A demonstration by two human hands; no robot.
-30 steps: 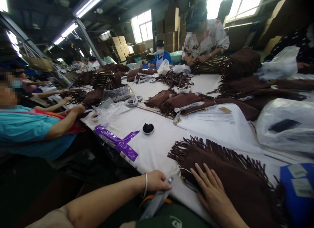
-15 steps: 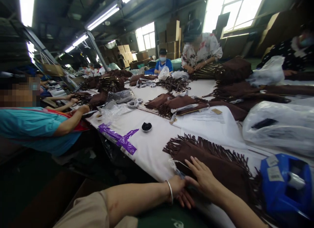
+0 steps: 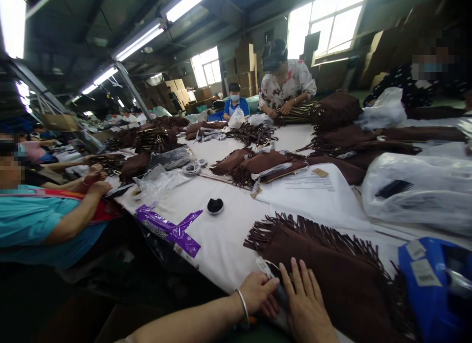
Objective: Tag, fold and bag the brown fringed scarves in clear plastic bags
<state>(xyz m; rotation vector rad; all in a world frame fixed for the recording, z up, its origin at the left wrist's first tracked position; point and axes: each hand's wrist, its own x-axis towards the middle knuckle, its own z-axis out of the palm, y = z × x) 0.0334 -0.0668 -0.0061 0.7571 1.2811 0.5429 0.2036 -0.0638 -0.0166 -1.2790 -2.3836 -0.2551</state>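
A dark brown fringed bag [image 3: 332, 269] lies flat on the near side of the white-covered table, its fringe pointing away from me. My right hand [image 3: 304, 296] rests on the bag's near left part, palm down, fingers stretched out. At the bag's near edge, my left hand [image 3: 256, 291] has its thumb above and its fingers curled below, closed on that edge; exactly what is pinched is partly hidden. A white tag with a cord [image 3: 264, 267] sticks out just beyond my left hand, at the bag's corner.
Right of the bag stands a blue tape dispenser [image 3: 424, 284]. A small dish with black stuff [image 3: 215, 206] and purple tape [image 3: 177, 232] are to the left. More brown bags [image 3: 258, 166] and a clear plastic bag [image 3: 420, 185] lie beyond. Co-workers sit around the table [image 3: 228, 234].
My right hand has come down flat on the bag, its fingers now pointing away from me. My left hand has shifted slightly left at the edge. The view has turned a little right.
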